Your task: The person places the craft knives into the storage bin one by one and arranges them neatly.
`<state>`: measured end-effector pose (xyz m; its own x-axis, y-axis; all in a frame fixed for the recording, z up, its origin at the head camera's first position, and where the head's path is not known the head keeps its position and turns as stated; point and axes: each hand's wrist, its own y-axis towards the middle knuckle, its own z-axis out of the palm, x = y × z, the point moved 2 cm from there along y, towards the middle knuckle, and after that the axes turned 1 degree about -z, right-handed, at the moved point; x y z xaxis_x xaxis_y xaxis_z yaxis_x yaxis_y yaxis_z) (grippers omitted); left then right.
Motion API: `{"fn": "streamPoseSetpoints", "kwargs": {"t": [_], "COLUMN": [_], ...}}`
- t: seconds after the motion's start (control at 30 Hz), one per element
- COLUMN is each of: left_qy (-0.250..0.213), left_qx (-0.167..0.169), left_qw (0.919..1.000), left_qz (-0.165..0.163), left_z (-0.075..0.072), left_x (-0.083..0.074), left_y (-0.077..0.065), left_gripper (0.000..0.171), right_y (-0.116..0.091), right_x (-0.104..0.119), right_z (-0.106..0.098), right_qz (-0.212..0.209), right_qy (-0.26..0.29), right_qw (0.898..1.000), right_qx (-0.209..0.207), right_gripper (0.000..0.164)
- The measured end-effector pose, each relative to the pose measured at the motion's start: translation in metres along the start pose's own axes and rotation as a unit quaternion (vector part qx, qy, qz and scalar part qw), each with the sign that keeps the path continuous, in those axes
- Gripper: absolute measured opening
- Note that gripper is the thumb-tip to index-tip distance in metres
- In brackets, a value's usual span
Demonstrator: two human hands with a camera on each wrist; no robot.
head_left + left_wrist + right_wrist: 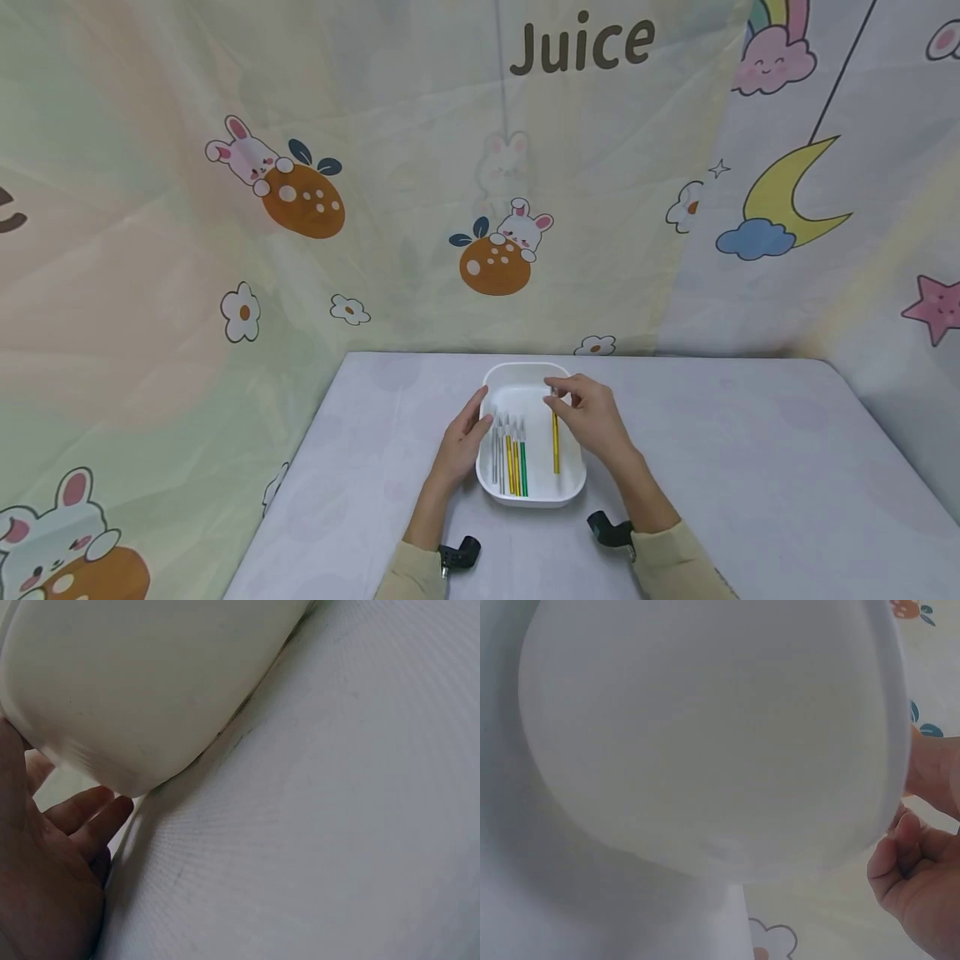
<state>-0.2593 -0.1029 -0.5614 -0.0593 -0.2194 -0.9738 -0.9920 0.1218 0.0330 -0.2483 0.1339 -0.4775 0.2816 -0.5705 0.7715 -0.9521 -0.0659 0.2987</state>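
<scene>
A white rounded tray (pixel 530 502) lies on the table. My left hand (pixel 459 446) holds its left side, with the thumb at the rim and the fingers along the outer wall; in the left wrist view, fingertips (pixel 116 814) touch the outside of the tray (pixel 150 682). My right hand (pixel 592 414) pinches the upper end of a slim yellow pen-like stick (pixel 556 446) over the right part of the tray. Several similar sticks (pixel 513 467) in silver, yellow and green, with pale tapered tops, lie side by side in the left half. In the right wrist view, the tray wall (pixel 712 750) hides the stick.
The table (pixel 735 467) has a white cloth and extends to both sides of the tray. Behind it hangs a printed curtain (pixel 405 250) with rabbits and flowers. Black wrist cameras (pixel 611 530) sit on both wrists, low over the table.
</scene>
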Motion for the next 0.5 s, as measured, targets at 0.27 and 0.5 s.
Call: {"fn": "streamPoseSetpoints", "kwargs": {"t": [0.27,0.5], "left_qy": [-0.004,-0.007], "left_qx": [0.0,0.002], "left_qw": [1.0,1.0], "left_qz": [0.002,0.003], "left_z": [0.0,0.0], "left_x": [0.0,-0.002], "left_y": [-0.001,-0.001], "left_gripper": [0.051,0.051], "right_y": [-0.001,-0.001], "right_x": [0.003,0.006], "right_z": [0.006,0.012], "right_qz": [-0.014,-0.026], "right_qy": [-0.006,0.001], "right_qw": [1.0,1.0], "right_qx": [0.004,0.01], "right_gripper": [0.032,0.032]}}
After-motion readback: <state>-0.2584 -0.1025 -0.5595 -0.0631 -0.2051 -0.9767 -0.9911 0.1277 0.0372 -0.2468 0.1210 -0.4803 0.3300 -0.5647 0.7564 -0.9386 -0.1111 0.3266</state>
